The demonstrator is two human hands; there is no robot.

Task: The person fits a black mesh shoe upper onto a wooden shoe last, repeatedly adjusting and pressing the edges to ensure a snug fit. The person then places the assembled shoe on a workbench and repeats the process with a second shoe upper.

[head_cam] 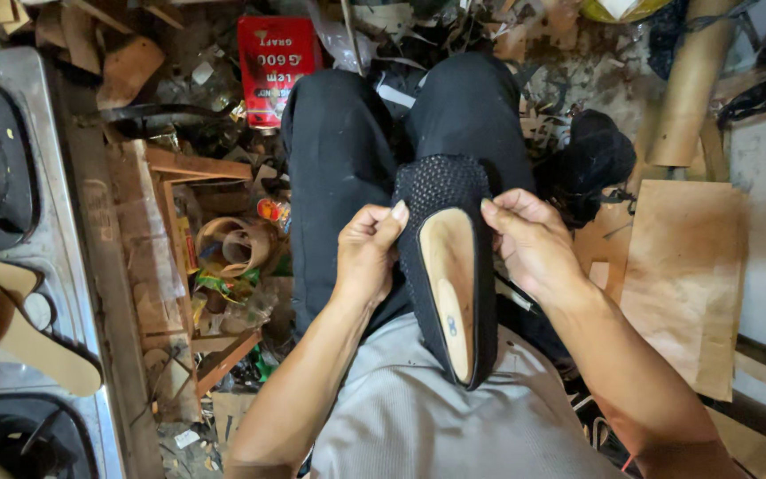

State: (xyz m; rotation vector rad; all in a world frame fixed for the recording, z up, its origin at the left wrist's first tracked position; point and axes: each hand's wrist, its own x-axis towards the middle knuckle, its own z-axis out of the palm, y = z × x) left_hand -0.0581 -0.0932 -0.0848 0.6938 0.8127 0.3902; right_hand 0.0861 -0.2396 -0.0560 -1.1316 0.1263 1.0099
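Observation:
A black woven slip-on shoe (445,191) with a tan insole (450,275) rests on my lap, toe pointing away from me. My left hand (367,253) pinches the shoe's left rim near the front of the opening. My right hand (532,241) grips the right rim at the same height. Both thumbs press on the upper's edge. My black trouser legs (339,160) lie under the shoe.
A steel gas stove (11,160) stands at the left with tan sole pieces (19,337) on it. A red tin (272,66), wood scraps and rolled leather (237,244) litter the floor. Brown cardboard sheets (684,275) and a cardboard tube (689,84) lie at right, beside a black shoe (596,160).

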